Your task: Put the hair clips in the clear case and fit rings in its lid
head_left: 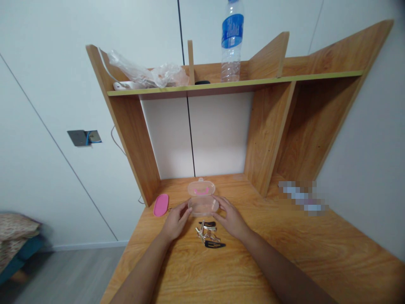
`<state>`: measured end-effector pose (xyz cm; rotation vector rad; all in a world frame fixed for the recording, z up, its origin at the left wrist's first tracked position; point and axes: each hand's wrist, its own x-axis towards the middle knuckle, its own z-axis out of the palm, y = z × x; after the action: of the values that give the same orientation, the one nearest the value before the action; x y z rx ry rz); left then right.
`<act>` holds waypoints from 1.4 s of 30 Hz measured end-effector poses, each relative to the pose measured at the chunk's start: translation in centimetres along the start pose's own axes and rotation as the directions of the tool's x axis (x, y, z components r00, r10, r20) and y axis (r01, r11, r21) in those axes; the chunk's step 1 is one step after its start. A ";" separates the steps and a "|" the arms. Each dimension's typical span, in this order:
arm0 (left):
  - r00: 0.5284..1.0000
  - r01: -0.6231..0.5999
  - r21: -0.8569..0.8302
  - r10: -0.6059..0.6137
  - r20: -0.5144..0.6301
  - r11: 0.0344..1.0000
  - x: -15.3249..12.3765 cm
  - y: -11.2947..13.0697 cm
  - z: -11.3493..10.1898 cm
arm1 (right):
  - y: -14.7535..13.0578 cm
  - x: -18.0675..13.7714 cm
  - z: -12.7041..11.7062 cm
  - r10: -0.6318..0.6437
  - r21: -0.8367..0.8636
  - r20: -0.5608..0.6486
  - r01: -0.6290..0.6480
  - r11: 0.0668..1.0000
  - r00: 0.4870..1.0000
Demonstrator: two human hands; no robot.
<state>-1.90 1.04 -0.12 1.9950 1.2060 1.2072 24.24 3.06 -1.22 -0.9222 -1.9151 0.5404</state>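
A clear plastic box (pixel 203 206) stands on the wooden desk with its hinged lid (pixel 201 188) raised at the back; a pink handle shows on the lid. My left hand (pixel 176 220) grips the box's left end, thumb toward the front. On the opposite end, my right hand (pixel 232 219) holds it with thumb and fingers. Just in front of the box lies a small pile of hair clips (pixel 207 233), some black and some metallic gold. Left of my left hand rests a pink oval tray or lid (pixel 161 205).
A wooden shelf unit (pixel 202 89) rises at the back of the desk (pixel 202 274). On its shelf are a plastic bottle (pixel 232 46) and a crumpled plastic bag (pixel 158 75). A blurred-out item (pixel 302 197) lies at the right.
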 end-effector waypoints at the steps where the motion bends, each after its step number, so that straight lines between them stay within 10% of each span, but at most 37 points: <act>1: 1.000 -0.001 0.009 0.001 0.007 1.000 0.0 0.1 0.0 | 0.2 0.0 0.0 0.003 0.004 -0.004 -0.003 1.000 1.000; 42: 0.997 -0.067 0.164 0.073 -0.030 0.984 -0.2 -2.4 0.4 | 0.7 0.0 0.1 0.036 0.052 -0.027 -0.035 0.998 0.999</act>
<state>-2.62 2.03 -2.20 2.1598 1.2991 1.2169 24.41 3.48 -1.73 -0.9276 -1.8545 0.5920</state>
